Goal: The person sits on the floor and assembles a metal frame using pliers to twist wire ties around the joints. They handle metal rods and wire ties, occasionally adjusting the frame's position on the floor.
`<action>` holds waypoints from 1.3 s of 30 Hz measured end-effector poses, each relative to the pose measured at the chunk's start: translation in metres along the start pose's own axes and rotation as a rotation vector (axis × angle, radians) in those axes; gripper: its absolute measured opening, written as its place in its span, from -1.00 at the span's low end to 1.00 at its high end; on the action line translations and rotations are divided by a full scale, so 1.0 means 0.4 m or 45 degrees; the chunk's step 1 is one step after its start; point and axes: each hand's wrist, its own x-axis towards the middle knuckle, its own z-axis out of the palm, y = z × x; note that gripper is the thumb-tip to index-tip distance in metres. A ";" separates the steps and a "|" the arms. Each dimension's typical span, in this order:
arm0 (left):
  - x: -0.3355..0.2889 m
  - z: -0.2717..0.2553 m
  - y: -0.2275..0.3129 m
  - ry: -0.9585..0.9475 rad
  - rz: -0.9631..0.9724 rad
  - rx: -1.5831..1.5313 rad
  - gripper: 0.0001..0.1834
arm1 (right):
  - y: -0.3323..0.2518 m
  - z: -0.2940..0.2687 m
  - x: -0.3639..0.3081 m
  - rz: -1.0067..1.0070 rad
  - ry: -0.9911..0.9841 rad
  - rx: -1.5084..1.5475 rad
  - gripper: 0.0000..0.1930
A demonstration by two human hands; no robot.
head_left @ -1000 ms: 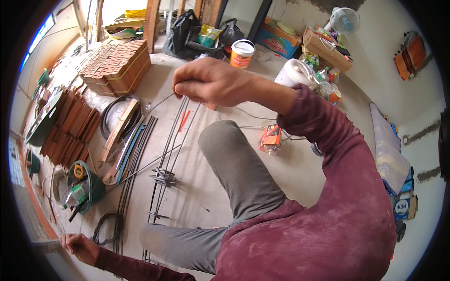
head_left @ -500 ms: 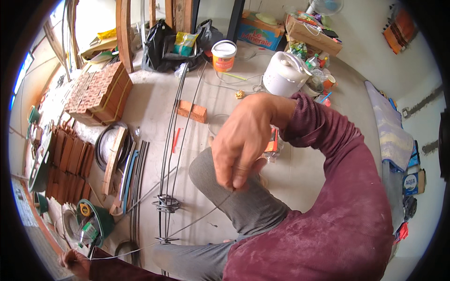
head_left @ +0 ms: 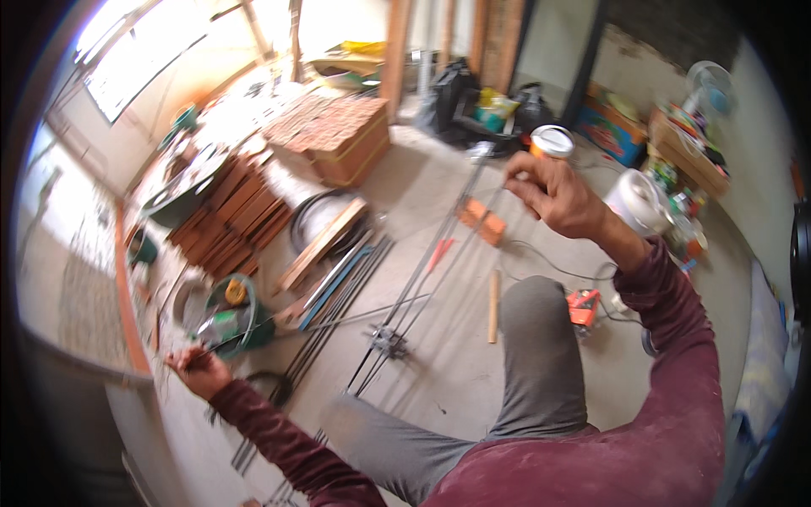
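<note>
My left hand (head_left: 201,373), out at the lower left beside a green bucket (head_left: 241,304), is closed with the fingers pinched on a thin dark wire (head_left: 228,342). The wire runs toward the bucket and fades into the blur. My right hand (head_left: 553,198) is raised at the upper middle, thumb and fingers pressed together; what they hold is too small and blurred to make out. Between my hands, long thin steel bars (head_left: 427,258) lie on the floor, propped on an orange brick (head_left: 481,221). A bunch of steel stirrups (head_left: 389,342) sits around them near my knee.
Loose bars (head_left: 338,317), a wooden plank (head_left: 323,243) and a black coil (head_left: 300,228) lie to the left. Behind are stacked bricks (head_left: 334,139) and tiles (head_left: 232,211). A wooden stick (head_left: 493,306) and a red-orange item (head_left: 583,308) lie near my right knee. A white jug (head_left: 638,203) stands far right.
The view has swung to the left. My right hand has moved away from above my knee, farther out and up. The wire stretched between both hands before no longer shows clearly across the middle.
</note>
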 end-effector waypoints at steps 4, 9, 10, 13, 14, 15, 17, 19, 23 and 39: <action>0.005 0.075 0.125 0.027 0.224 0.361 -0.85 | -0.089 0.031 -0.031 -0.063 -1.226 -0.274 -0.75; -0.041 -0.020 0.200 0.175 0.202 0.120 -0.84 | -0.112 0.023 0.014 0.143 -0.277 0.849 -0.80; -0.062 -0.013 0.206 0.178 0.202 -0.026 -0.83 | -0.081 0.037 0.046 0.155 -0.178 0.439 -0.82; -0.078 0.079 0.268 -0.356 0.295 0.025 -0.73 | 0.005 0.069 0.047 0.026 -0.728 -0.744 -0.85; -0.074 0.129 0.286 -0.277 0.359 0.155 -0.72 | -0.040 0.058 0.046 -0.119 -1.244 -0.184 -0.84; -0.040 0.126 0.313 -0.255 0.355 0.169 -0.72 | -0.068 0.054 0.019 -0.375 -1.512 0.336 -0.86; 0.025 0.064 0.348 -0.200 0.317 0.163 -0.68 | -0.104 0.023 0.036 -0.632 -1.521 1.010 -0.75; 0.023 -0.047 0.293 -0.192 0.179 0.065 -0.65 | -0.078 -0.009 0.046 -0.187 -0.782 0.991 -0.75; -0.083 -0.016 0.131 -0.086 -0.051 0.171 -0.65 | 0.232 0.010 0.027 0.030 0.169 -0.179 -0.70; -0.231 0.019 -0.396 -0.027 -0.750 0.505 -0.70 | 0.757 0.428 -0.794 1.912 0.540 0.168 0.17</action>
